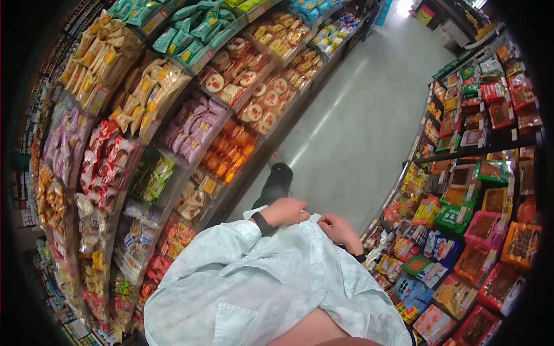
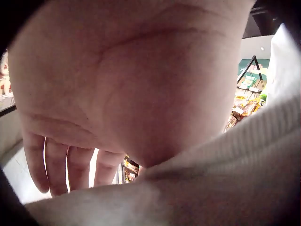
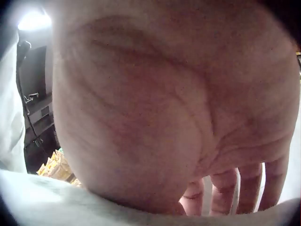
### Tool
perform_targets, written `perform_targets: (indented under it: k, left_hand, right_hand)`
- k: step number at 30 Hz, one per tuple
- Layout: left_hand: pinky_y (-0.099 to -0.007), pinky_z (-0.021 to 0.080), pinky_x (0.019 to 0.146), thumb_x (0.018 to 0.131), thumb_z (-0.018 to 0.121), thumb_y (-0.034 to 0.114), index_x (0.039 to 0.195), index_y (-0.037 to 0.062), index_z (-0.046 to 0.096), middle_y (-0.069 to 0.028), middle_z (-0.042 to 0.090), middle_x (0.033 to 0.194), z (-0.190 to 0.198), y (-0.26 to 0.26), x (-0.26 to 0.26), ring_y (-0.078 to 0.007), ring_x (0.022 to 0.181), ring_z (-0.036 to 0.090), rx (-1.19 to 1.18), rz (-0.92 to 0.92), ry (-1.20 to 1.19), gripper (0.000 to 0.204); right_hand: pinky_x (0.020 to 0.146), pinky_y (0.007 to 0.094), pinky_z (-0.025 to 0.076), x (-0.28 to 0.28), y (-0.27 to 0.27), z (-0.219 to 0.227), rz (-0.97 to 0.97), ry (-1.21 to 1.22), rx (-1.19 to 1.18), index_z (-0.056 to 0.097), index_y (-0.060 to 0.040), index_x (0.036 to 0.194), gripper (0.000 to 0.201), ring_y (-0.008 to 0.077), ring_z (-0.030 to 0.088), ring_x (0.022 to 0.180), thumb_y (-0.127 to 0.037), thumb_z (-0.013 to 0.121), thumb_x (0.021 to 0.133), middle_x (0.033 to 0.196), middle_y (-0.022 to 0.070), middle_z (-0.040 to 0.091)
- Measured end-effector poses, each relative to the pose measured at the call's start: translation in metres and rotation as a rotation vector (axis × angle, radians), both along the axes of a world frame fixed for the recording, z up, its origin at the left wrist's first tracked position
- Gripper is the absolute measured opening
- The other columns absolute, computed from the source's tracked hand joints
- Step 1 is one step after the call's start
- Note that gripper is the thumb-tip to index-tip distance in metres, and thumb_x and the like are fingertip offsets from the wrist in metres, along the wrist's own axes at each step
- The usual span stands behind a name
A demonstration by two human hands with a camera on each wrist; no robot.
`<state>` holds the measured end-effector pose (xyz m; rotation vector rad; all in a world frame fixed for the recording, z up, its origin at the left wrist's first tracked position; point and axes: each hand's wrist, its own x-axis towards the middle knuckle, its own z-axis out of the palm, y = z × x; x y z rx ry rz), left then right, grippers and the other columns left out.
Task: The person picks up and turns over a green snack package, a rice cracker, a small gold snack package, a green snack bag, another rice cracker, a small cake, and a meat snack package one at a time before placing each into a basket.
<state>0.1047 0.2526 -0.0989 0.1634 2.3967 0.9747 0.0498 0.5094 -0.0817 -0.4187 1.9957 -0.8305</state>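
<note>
Both hands are at the front edge of a pale, light-coloured shirt (image 1: pixel 271 265) in the head view. On the left, the left hand (image 1: pixel 281 212) pinches the cloth near its edge, a dark band round the wrist. Close beside it, the right hand (image 1: pixel 341 230) grips the same edge with bent fingers, also with a dark wristband. Palms of the left hand (image 2: pixel 127 89) and right hand (image 3: pixel 174 108) fill the wrist views; pale cloth crosses in front and hides the thumb tips and some fingertips.
Shelves of packaged snacks (image 1: pixel 196 124) rise on the left. Racks of boxed and bagged goods (image 1: pixel 461 222) line the right. A grey floor aisle (image 1: pixel 358 115) runs between them, with a dark-clad leg (image 1: pixel 276 183) at its left side.
</note>
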Motion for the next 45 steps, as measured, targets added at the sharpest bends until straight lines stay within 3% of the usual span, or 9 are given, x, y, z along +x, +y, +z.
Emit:
perform_targets:
  k: [7, 13, 15, 22, 29, 35, 37, 40, 45]
  left_hand:
    - [-0.0556, 0.057, 0.086, 0.096, 0.063, 0.039, 0.113, 0.0041, 0.071, -0.0231, 0.075, 0.097, 0.001, -0.087, -0.121, -0.0445, 0.097, 0.072, -0.139, -0.11, 0.096, 0.039]
    - [-0.0561, 0.057, 0.083, 0.093, 0.067, 0.036, 0.11, 0.0049, 0.069, -0.0213, 0.074, 0.097, -0.011, -0.184, -0.186, -0.0429, 0.096, 0.072, -0.103, 0.146, 0.189, 0.035]
    - [-0.055, 0.057, 0.083, 0.093, 0.07, 0.037, 0.111, 0.0048, 0.067, -0.0223, 0.073, 0.102, 0.0, -0.221, -0.187, -0.0428, 0.099, 0.072, -0.199, 0.16, 0.079, 0.037]
    - [-0.0548, 0.056, 0.086, 0.097, 0.065, 0.03, 0.125, 0.0053, 0.058, -0.021, 0.073, 0.107, -0.019, -0.291, -0.127, -0.0422, 0.104, 0.07, -0.176, 0.65, 0.153, 0.039]
    - [-0.0493, 0.056, 0.083, 0.098, 0.07, 0.032, 0.132, 0.0075, 0.06, -0.0164, 0.075, 0.103, -0.004, -0.263, -0.077, -0.0383, 0.099, 0.072, -0.182, 1.216, -0.033, 0.043]
    - [-0.0506, 0.057, 0.088, 0.097, 0.072, 0.035, 0.129, 0.0088, 0.063, -0.0184, 0.076, 0.105, -0.004, -0.185, -0.091, -0.0399, 0.104, 0.072, 0.023, 1.612, -0.233, 0.042]
    - [-0.0501, 0.057, 0.087, 0.097, 0.073, 0.035, 0.128, 0.0089, 0.064, -0.0175, 0.077, 0.104, -0.004, -0.161, -0.105, -0.0398, 0.103, 0.073, 0.006, 1.835, -0.199, 0.041]
    - [-0.0484, 0.058, 0.084, 0.097, 0.074, 0.034, 0.125, 0.0079, 0.066, -0.0165, 0.077, 0.101, 0.021, -0.137, -0.138, -0.0387, 0.099, 0.073, -0.21, 1.919, -0.131, 0.04]
    - [-0.0454, 0.059, 0.081, 0.098, 0.073, 0.032, 0.127, 0.0073, 0.066, -0.0169, 0.076, 0.099, 0.043, -0.11, -0.177, -0.0366, 0.093, 0.075, -0.012, 1.902, -0.139, 0.039]
  right_hand:
    - [0.087, 0.038, 0.059, -0.112, -0.077, 0.001, 0.014, 0.16, 0.092, 0.073, -0.0044, 0.117, 0.025, 0.024, 0.075, 0.096, -0.021, 0.071, 0.098, 0.106, 0.0131, 0.078]
    - [0.088, 0.0369, 0.058, -0.198, -0.189, 0.027, 0.063, 0.122, 0.016, 0.069, -0.0026, 0.121, 0.027, 0.0225, 0.074, 0.097, -0.02, 0.07, 0.1, 0.107, 0.0118, 0.077]
    - [0.088, 0.0359, 0.058, -0.218, -0.214, 0.029, 0.183, 0.128, -0.001, 0.068, -0.0028, 0.123, 0.028, 0.0211, 0.073, 0.096, -0.02, 0.069, 0.101, 0.106, 0.0107, 0.077]
    - [0.083, 0.041, 0.058, -0.302, -0.299, 0.022, 0.391, 0.09, -0.124, 0.07, -0.0049, 0.118, 0.029, 0.0291, 0.074, 0.09, -0.024, 0.073, 0.096, 0.097, 0.0122, 0.077]
    - [0.084, 0.0418, 0.059, -0.377, -0.403, 0.022, 0.62, 0.111, -0.235, 0.063, -0.008, 0.131, 0.035, 0.0319, 0.077, 0.095, -0.017, 0.07, 0.098, 0.102, 0.0158, 0.079]
    - [0.085, 0.0384, 0.06, -0.416, -0.485, 0.034, 0.733, 0.011, -0.323, 0.046, -0.0093, 0.154, 0.056, 0.024, 0.077, 0.094, -0.011, 0.066, 0.101, 0.108, 0.0131, 0.078]
    - [0.085, 0.038, 0.06, -0.435, -0.507, 0.003, 0.803, 0.009, -0.338, 0.038, -0.0126, 0.162, 0.067, 0.025, 0.076, 0.095, -0.013, 0.066, 0.101, 0.116, 0.0165, 0.076]
    - [0.085, 0.0373, 0.061, -0.45, -0.529, -0.033, 0.784, -0.086, -0.323, 0.03, -0.0144, 0.167, 0.075, 0.0258, 0.076, 0.099, -0.016, 0.067, 0.101, 0.133, 0.0211, 0.071]
    - [0.088, 0.0353, 0.061, -0.455, -0.549, -0.054, 0.737, -0.065, -0.405, 0.045, -0.0054, 0.148, 0.053, 0.025, 0.076, 0.105, -0.019, 0.069, 0.103, 0.133, 0.0232, 0.071]
